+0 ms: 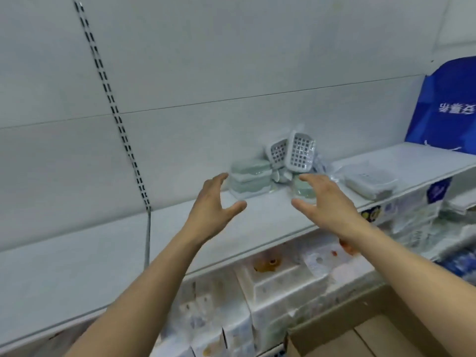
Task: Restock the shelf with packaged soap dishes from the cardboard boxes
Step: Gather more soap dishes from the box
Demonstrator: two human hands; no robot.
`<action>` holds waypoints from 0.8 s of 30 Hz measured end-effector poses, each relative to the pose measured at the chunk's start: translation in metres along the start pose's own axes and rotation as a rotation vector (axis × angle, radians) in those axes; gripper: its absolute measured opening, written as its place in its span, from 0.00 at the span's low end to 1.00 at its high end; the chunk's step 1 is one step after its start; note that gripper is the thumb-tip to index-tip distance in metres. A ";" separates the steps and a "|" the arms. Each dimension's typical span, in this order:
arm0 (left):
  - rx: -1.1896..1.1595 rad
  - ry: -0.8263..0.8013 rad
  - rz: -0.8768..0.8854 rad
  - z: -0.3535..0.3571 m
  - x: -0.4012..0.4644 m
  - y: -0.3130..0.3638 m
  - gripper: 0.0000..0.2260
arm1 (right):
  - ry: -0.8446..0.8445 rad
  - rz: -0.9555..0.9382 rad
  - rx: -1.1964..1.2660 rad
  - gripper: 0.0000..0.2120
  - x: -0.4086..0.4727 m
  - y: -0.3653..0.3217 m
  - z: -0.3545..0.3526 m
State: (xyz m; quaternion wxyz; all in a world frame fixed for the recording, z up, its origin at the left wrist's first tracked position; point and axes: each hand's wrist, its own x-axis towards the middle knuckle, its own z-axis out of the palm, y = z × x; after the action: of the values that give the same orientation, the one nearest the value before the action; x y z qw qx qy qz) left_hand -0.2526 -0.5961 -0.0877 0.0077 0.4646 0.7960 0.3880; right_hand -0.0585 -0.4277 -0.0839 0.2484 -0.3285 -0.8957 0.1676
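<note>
Barely begun: few packaged soap dishes (277, 167) sit clustered at back of white shelf (180, 235), most of shelf bare. Left hand (210, 207), right hand (323, 199) hover before cluster, fingers spread, grasping nothing. Dishes: pale green rounded tubs, white gridded trays, glossy crinkled wrap. Cardboard box (360, 328) low right.

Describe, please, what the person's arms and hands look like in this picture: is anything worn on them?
Both forearms are bare up to the frame's edge: no sleeves show. The left hand and the right hand wear no gloves, and no rings, watch or bracelet can be seen on the fingers or wrists. The picture is slightly blurred, so fine marks cannot be told.
</note>
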 end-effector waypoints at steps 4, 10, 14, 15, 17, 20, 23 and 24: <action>-0.037 -0.063 -0.015 0.021 0.100 -0.021 0.40 | -0.022 0.257 -0.054 0.39 0.071 0.029 0.018; 0.150 -0.180 -0.029 0.064 0.197 -0.049 0.48 | -0.173 0.511 -0.126 0.58 0.130 0.053 0.068; 0.345 -0.193 0.003 0.081 0.217 -0.053 0.50 | -0.167 0.530 -0.233 0.53 0.139 0.060 0.080; 0.408 -0.200 0.000 0.081 0.218 -0.052 0.50 | -0.178 0.525 -0.244 0.51 0.139 0.061 0.079; 0.476 -0.236 -0.038 0.079 0.219 -0.051 0.49 | -0.217 0.517 -0.263 0.48 0.137 0.060 0.072; 0.466 -0.257 -0.100 0.069 0.214 -0.052 0.44 | -0.297 0.522 -0.280 0.47 0.130 0.054 0.058; 0.423 -0.169 -0.132 0.054 0.195 -0.054 0.42 | -0.345 0.490 -0.176 0.44 0.118 0.043 0.040; 0.397 -0.131 -0.144 0.048 0.185 -0.054 0.42 | -0.345 0.465 -0.090 0.39 0.112 0.039 0.035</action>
State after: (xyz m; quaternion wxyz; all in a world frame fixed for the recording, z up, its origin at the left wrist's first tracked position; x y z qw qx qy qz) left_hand -0.3792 -0.4431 -0.0907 -0.0046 0.4232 0.8856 0.1912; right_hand -0.1326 -0.3286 -0.0932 0.0328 -0.5023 -0.8319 0.2335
